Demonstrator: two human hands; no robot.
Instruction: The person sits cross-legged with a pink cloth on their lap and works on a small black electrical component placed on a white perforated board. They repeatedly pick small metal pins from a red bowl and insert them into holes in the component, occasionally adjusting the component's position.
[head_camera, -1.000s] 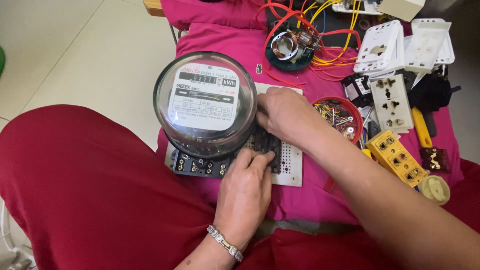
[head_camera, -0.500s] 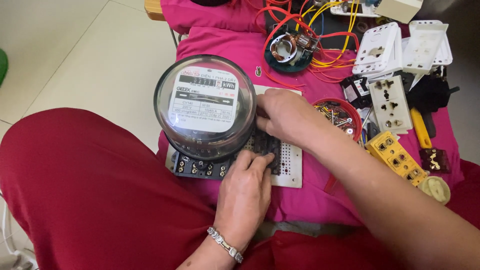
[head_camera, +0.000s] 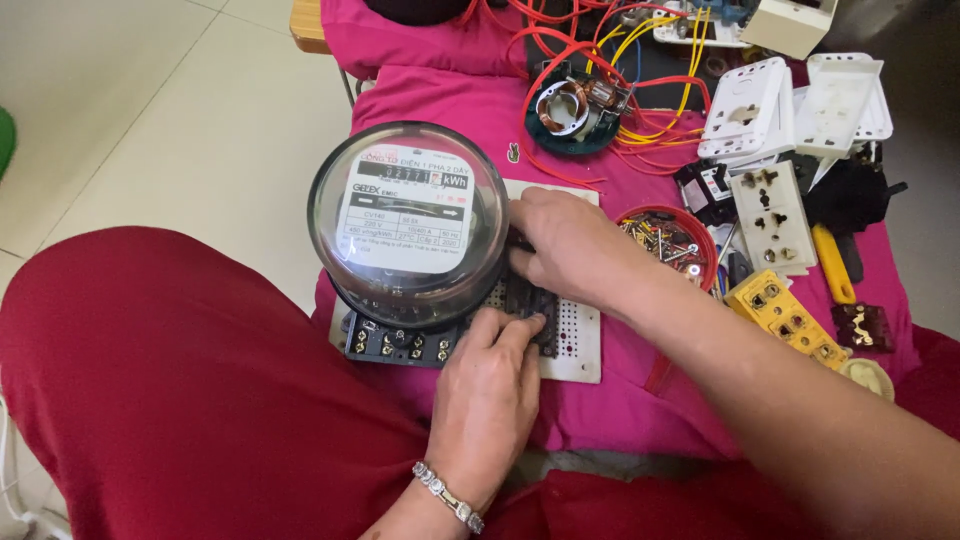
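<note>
A round electricity meter (head_camera: 408, 222) with a clear glass dome and a black terminal base (head_camera: 395, 347) rests on a white perforated board (head_camera: 575, 345) over pink cloth. My left hand (head_camera: 487, 400), wearing a metal bracelet, reaches up from below, and its fingertips press on a black piece (head_camera: 528, 300) at the meter's right side. My right hand (head_camera: 565, 245) comes in from the right with its fingers curled over the same black piece, against the dome's edge. The part under my right fingers is hidden.
On the pink cloth (head_camera: 430, 85) lie a red dish of screws (head_camera: 668, 240), a yellow socket strip (head_camera: 785, 318), white socket plates (head_camera: 772, 215), a motor coil with red and yellow wires (head_camera: 575, 110) and a yellow-handled tool (head_camera: 832, 265). My red-trousered leg (head_camera: 170, 400) fills the lower left; tiled floor lies beyond.
Both hands stay on the black piece beside the meter. Only the view has shifted slightly.
</note>
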